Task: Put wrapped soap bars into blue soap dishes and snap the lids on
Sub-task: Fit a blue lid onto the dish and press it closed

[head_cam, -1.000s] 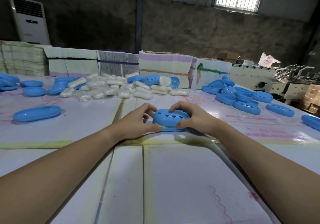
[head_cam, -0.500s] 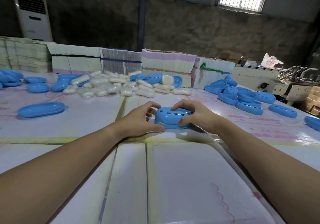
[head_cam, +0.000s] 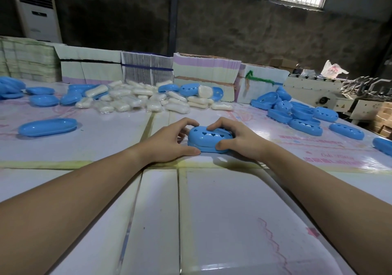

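Observation:
A blue soap dish [head_cam: 206, 140] with a heart-holed lid on top sits on the table at centre. My left hand [head_cam: 171, 141] grips its left end, thumb at the base and fingers curled over the lid. My right hand [head_cam: 237, 140] grips the right end, fingertips pressing on the lid's top and thumb against its front side. The soap inside is hidden. A pile of wrapped soap bars [head_cam: 140, 100] lies behind. Several lids with holes [head_cam: 303, 117] are heaped at the right, and an empty dish base [head_cam: 47, 126] lies at the left.
Stacks of flat printed cartons [head_cam: 204, 71] line the table's far edge. More blue dish parts [head_cam: 42, 99] lie at the far left. A white machine [head_cam: 314, 92] and cardboard boxes stand off the right side. White sheets [head_cam: 212, 221] cover the near table.
Both hands stay on the dish and lid. The lid has gone from tilted to sitting level on the base, and the fingers have shifted slightly on top.

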